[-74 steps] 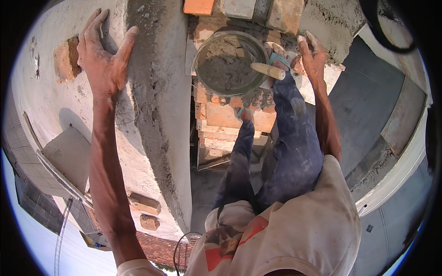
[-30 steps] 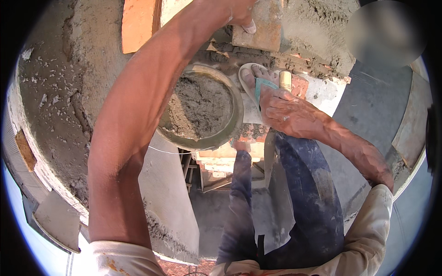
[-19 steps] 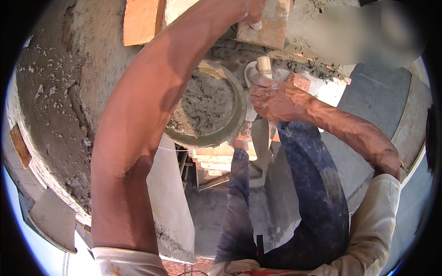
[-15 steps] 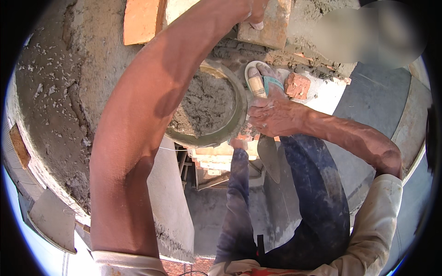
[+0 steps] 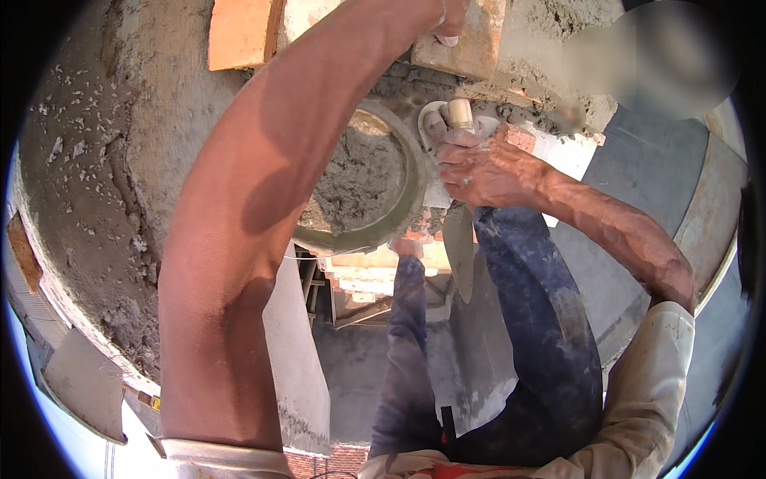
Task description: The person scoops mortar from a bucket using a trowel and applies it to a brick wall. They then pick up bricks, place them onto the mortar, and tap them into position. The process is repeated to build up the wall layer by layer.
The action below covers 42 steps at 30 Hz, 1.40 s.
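Note:
My right hand [image 5: 488,172] is closed round the wooden handle of a trowel [image 5: 459,251]. Its blade points down toward my legs, and the handle's pale end sticks out above my fingers. At the upper edge my left hand [image 5: 452,22] touches a brick [image 5: 467,57] in the row, with one fingertip on it; its other fingers are mostly out of view. Between my arms stands a round pan [image 5: 415,172] holding grey wet mortar [image 5: 359,180], partly hidden by my left forearm.
An orange brick [image 5: 242,33] lies at the upper left on the mortar-smeared masonry. A broken brick piece [image 5: 515,137] sits beside my sandalled foot [image 5: 432,120]. Below the pan, a drop opens to a lower level with a wooden frame [image 5: 363,313]. Rough grey mortar [image 5: 88,199] covers the left side.
My right hand has moved slightly up with the trowel, and the handle now tilts more upright. My left hand stays at the brick. The whole view has shifted a little.

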Motion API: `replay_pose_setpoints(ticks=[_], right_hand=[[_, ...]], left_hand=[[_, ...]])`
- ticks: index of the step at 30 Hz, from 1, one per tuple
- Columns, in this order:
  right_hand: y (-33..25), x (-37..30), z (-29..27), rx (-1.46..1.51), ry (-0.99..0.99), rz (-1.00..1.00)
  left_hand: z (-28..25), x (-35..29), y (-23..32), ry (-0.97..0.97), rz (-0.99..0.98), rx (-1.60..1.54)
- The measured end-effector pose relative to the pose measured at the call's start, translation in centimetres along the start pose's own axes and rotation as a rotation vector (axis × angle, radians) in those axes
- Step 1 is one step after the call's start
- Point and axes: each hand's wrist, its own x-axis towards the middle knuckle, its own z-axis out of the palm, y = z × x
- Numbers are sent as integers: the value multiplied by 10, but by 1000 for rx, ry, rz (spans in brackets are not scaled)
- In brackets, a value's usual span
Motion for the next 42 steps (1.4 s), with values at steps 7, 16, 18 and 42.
replay_pose_setpoints(ticks=[7, 16, 18, 42], right_hand=[[19, 1, -24, 38, -32, 72], [14, -27, -102, 1332, 1186, 730], [41, -7, -134, 1183, 1326, 640], [-72, 30, -167, 777, 223, 909]], left_hand=[[8, -2, 1, 46, -46, -13], [113, -37, -8, 681, 213, -6], [120, -43, -1, 690, 188, 11], [146, -283, 52, 1257, 28, -832]])
